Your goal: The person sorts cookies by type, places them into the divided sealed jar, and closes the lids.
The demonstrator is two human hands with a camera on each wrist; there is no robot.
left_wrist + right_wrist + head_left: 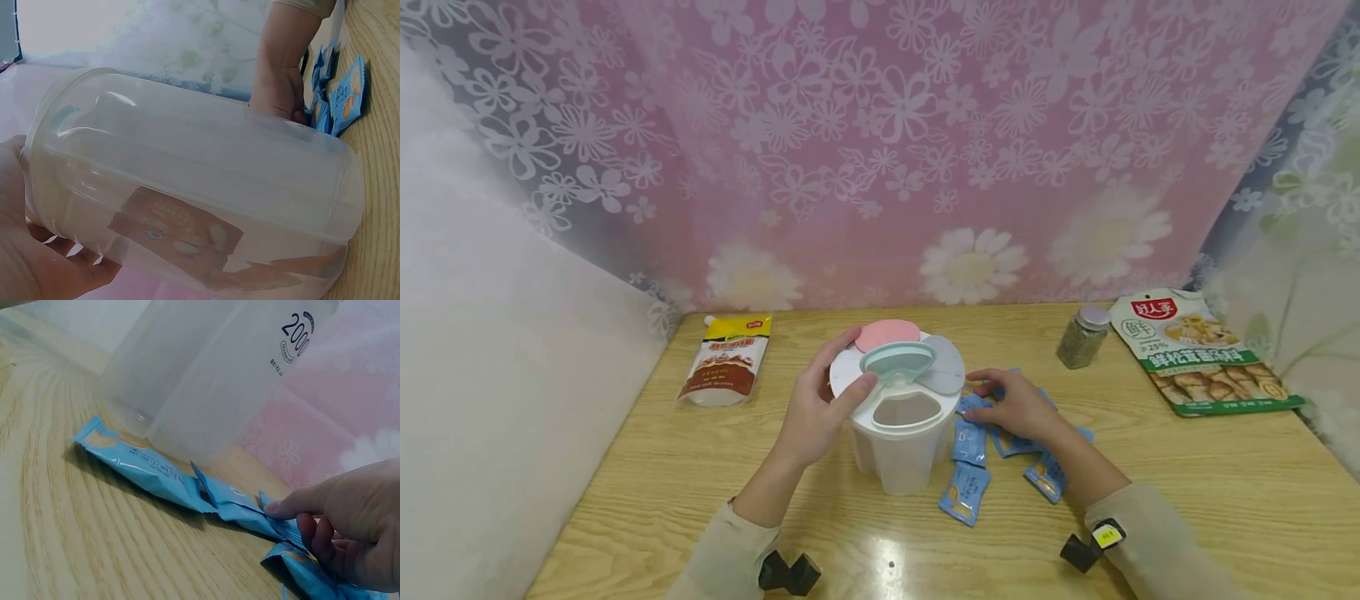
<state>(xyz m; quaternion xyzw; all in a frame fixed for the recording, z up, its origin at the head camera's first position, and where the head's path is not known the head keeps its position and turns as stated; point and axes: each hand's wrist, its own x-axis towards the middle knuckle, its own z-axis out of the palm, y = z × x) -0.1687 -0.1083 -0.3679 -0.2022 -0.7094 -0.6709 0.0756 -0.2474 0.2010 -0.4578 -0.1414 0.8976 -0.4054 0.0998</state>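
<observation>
L hand on tub, R on pkt

Probably a home: flower-patterned cloth hangs behind a wood-grain table holding a spice jar.

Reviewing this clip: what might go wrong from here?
The blue packets lie close together, so the right hand might drag a neighbour along. A packet could snag on the raised teal flap beside the opening. The left hand grips the container near its top, so a bump might tip it.
</observation>
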